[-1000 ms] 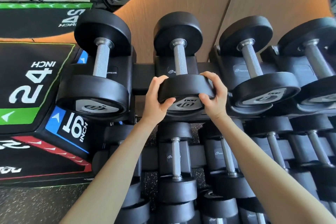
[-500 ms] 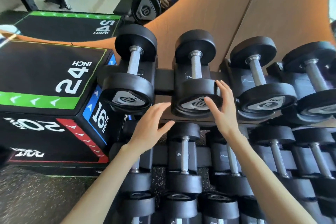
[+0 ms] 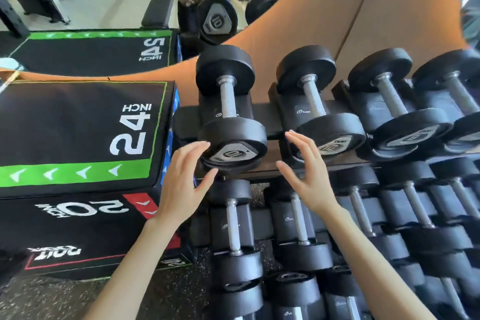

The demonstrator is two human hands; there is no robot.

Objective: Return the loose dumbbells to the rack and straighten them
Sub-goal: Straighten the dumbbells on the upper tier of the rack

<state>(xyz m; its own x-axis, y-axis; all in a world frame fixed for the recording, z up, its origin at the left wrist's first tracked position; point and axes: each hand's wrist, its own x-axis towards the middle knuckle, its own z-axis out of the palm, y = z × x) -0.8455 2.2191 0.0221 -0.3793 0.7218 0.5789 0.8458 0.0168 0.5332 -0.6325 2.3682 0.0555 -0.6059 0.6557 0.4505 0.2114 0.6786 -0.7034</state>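
Left hand (image 3: 181,187), right hand (image 3: 306,176) spread, empty

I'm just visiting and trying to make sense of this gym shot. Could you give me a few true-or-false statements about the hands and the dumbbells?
1. The left hand and right hand are both open and grip nothing. True.
2. The leftmost top-row dumbbell, between the two hands, is marked 10. True.
3. That dumbbell lies on the floor. False: it sits in a cradle of the rack.
4. The box left of the rack reads 30 INCH on top. False: it reads 24 INCH.
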